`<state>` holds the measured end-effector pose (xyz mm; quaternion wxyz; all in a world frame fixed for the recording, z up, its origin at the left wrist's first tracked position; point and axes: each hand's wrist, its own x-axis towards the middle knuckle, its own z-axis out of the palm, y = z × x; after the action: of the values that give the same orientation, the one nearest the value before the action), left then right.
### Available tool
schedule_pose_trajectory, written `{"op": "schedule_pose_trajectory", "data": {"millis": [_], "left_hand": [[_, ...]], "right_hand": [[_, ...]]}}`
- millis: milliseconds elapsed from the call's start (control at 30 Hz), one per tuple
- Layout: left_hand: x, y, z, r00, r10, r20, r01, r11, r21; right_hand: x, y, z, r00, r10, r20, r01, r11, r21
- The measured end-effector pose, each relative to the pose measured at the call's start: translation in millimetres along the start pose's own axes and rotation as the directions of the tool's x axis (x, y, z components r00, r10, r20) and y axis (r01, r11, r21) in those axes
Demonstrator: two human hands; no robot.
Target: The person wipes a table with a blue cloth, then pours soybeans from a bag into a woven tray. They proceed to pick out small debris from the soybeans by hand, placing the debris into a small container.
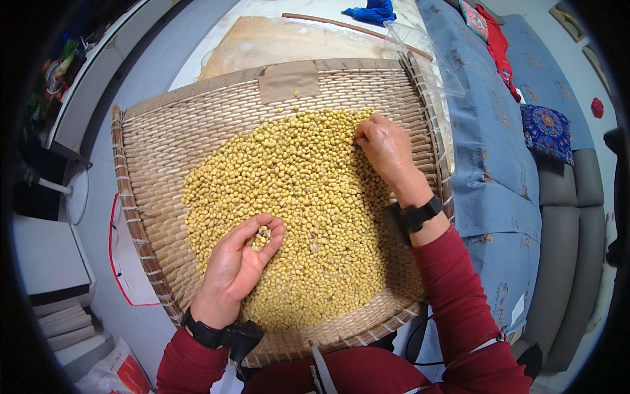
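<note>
A large heap of yellow soybeans [295, 187] lies on a woven winnowing basket [157, 133] with a bound wooden rim. My left hand [241, 261], palm up over the lower left of the heap, has its fingers curled around a few beans and bits [261, 238]. At the heap's upper right edge, my right hand [386, 145] points down with thumb and forefinger pinched together; whether a bean is between them is hidden. Both wrists wear black bands. A few single beans lie apart near a brown patch [289, 82] on the basket's far side.
Beyond the basket are a wooden board [295, 42], a thin wooden rod [344, 30], a blue cloth [371, 12] and a clear plastic container [425, 64]. A sofa with a blue cover [492, 162] stands at right. White furniture [49, 256] stands at left.
</note>
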<state>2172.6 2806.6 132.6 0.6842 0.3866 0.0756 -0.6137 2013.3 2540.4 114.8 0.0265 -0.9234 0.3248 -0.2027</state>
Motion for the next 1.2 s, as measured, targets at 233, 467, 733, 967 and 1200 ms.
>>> {"op": "schedule_pose_trajectory", "data": {"millis": [233, 467, 733, 967, 1200], "left_hand": [[3, -2, 3, 0.999, 0.018, -0.038, -0.017, 0.999, 0.04], [3, 0, 1, 1.0, 0.007, -0.003, -0.007, 0.999, -0.035], [4, -2, -2, 1.0, -0.005, -0.014, 0.004, 1.0, -0.03], [4, 0, -5, 1.0, -0.021, 0.015, 0.022, 0.998, -0.056], [3, 0, -4, 0.999, -0.012, 0.035, 0.014, 0.998, -0.057]], "right_hand": [[-12, -72, -25, 0.981, -0.195, 0.019, 0.147, 0.796, 0.588], [-16, -87, -28, 0.961, -0.211, 0.177, 0.062, 0.791, 0.608], [2, 45, -56, 0.984, 0.096, -0.153, -0.105, 0.993, -0.054], [-2, 37, -53, 0.991, 0.121, -0.049, -0.123, 0.992, -0.024], [-4, 21, -49, 0.992, 0.081, 0.1, -0.093, 0.989, 0.118]]}}
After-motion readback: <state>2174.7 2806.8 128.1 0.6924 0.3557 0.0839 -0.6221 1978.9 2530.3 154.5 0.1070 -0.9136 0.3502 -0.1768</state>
